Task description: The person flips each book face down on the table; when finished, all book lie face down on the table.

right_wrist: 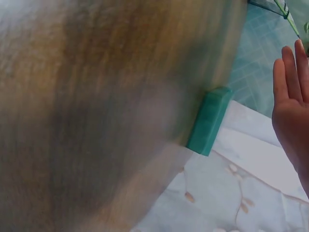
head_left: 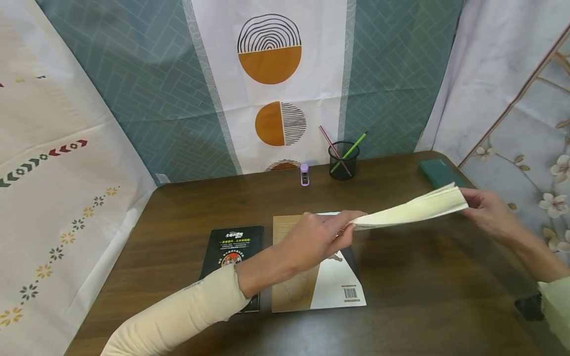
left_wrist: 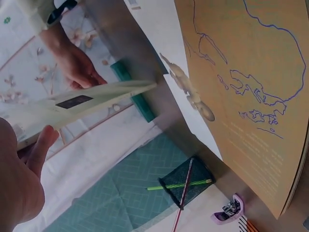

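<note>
A cream, soft-covered book [head_left: 414,210] hangs level above the wooden table [head_left: 423,306]. My left hand [head_left: 349,228] pinches its left end between thumb and fingers. In the left wrist view the book [left_wrist: 82,104] stretches away from my thumb [left_wrist: 41,145]. My right hand [head_left: 467,199] is at the book's right end, fingertips against it. The right wrist view shows that hand [right_wrist: 289,92] with straight fingers, and the book is out of that frame.
Under the left hand lies a tan-and-white book [head_left: 311,287], with a black book [head_left: 231,247] to its left. At the back stand a mesh pen cup [head_left: 343,160] and a small purple item [head_left: 305,174]. A green box [head_left: 438,173] lies at the far right corner.
</note>
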### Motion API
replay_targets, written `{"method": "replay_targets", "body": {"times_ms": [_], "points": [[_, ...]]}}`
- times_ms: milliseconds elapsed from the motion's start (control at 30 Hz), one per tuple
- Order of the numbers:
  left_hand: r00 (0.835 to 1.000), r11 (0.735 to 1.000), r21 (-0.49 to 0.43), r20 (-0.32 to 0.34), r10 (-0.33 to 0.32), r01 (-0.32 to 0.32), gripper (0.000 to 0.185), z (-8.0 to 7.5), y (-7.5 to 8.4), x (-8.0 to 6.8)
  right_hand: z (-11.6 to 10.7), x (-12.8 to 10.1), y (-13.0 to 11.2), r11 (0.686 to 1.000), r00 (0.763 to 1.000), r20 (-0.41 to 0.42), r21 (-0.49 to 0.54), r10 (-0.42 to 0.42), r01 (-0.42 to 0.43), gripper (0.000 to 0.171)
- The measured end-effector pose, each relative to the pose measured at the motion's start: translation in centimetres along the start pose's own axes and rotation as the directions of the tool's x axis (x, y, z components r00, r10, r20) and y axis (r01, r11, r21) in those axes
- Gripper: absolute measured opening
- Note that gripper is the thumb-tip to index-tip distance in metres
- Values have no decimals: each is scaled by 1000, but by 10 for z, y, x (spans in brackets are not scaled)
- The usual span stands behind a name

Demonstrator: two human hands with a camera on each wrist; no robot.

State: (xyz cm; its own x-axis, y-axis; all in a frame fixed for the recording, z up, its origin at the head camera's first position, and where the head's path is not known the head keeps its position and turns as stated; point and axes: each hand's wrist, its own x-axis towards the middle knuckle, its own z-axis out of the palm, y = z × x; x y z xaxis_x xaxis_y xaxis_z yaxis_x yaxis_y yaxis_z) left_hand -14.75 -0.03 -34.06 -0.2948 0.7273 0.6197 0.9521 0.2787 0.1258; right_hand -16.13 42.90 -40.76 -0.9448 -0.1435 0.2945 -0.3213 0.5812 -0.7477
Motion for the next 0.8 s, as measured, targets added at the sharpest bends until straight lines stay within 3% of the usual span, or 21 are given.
{"method": "replay_targets", "body": {"times_ms": [167,333,567,667,800], "points": [[996,997,-18,-45,-77,76,24,-2,-3,0,-1,-1,-8,994,994,13,15,111,-111,22],[986,986,-30,-41,-163,162,20,-5,-5,3,-2,-2,-14,988,989,32,32,147,-148,28],[942,933,-151,-22,-335,328,22,-11,-9,4,-5,1,-19,963,980,-13,192,196,-190,26],[913,890,-233,-26,-408,391,23,-12,-12,3,-6,4,-21,922,979,-28,344,200,-179,21],[867,814,-349,-9,-498,464,22,-12,-16,2,-6,8,-26,794,982,-46,595,182,-120,19]]}}
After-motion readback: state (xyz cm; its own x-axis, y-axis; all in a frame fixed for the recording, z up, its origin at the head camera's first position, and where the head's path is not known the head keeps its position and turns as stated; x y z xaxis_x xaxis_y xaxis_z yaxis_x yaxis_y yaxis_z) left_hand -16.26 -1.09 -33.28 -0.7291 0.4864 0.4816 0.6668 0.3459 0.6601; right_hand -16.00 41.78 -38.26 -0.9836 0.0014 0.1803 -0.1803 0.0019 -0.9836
